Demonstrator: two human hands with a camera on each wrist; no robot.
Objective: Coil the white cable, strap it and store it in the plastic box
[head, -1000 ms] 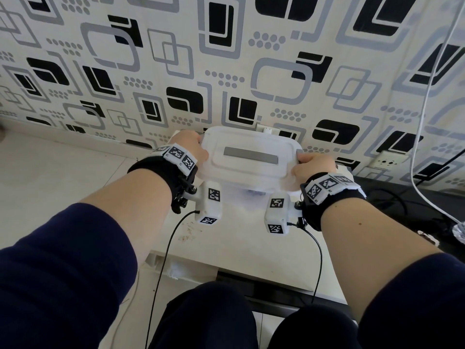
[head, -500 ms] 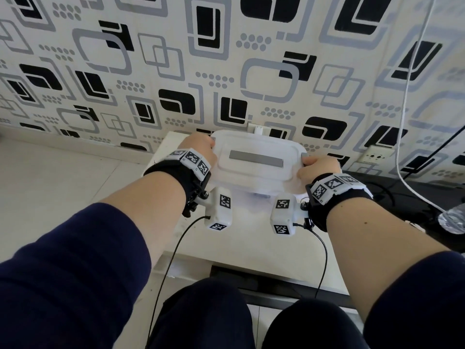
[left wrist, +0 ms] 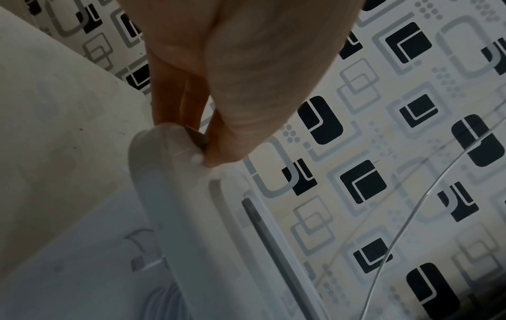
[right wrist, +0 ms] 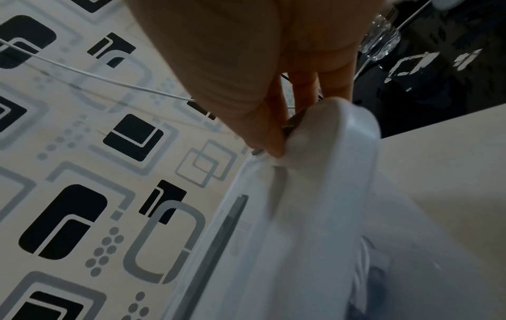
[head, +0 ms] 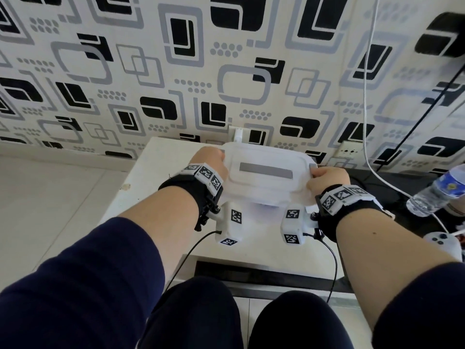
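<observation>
Here, a person's left hand (head: 212, 163) and right hand (head: 327, 178) each pinch an end of the lidded plastic box (head: 268, 177), thumb on the lid's rim and fingers under its edge, on a white table (head: 156, 197) against patterned wallpaper (head: 151, 71). The white cable (right wrist: 362, 275) shows faintly through the box's translucent wall. A water bottle (head: 437, 191) lies to the right.

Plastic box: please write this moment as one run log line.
plastic box | lid on | left hand grips left end | right hand grips right end | on white table
</observation>
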